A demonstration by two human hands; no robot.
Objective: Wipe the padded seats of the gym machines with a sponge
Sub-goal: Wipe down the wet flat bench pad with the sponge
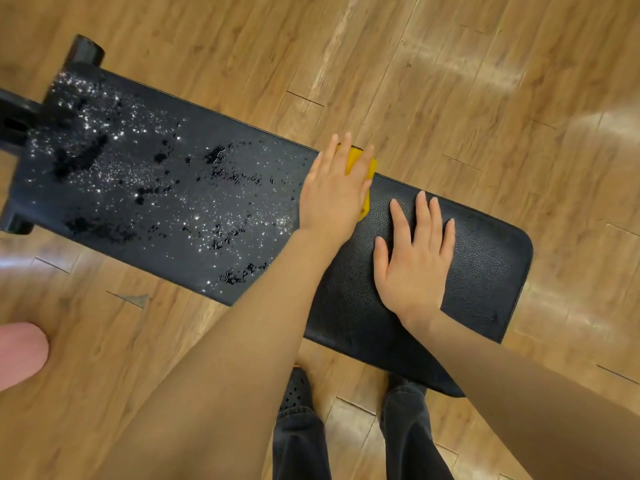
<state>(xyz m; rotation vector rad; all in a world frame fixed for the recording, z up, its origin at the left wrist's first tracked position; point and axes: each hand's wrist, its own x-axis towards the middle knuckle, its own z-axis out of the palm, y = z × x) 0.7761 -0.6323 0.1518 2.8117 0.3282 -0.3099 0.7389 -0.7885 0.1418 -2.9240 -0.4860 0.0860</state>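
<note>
A long black padded bench seat [214, 161] runs across the view from the upper left to the lower right. Water droplets and wet patches [145, 174] cover its left half, while the right end looks matte and free of drops. A yellow sponge [362, 164] lies on the pad near its far edge. My left hand [334, 192] presses flat on the sponge with straight fingers and covers most of it. My right hand [414, 261] rests palm down with spread fingers on the right part of the pad, just right of the left hand.
The bench's black metal frame [20, 116] sticks out at the left end. Glossy wooden floor [450, 81] surrounds the bench. My legs in dark trousers and black shoes [294, 389] stand at the pad's near edge. A pink blurred object [20, 351] sits at the lower left.
</note>
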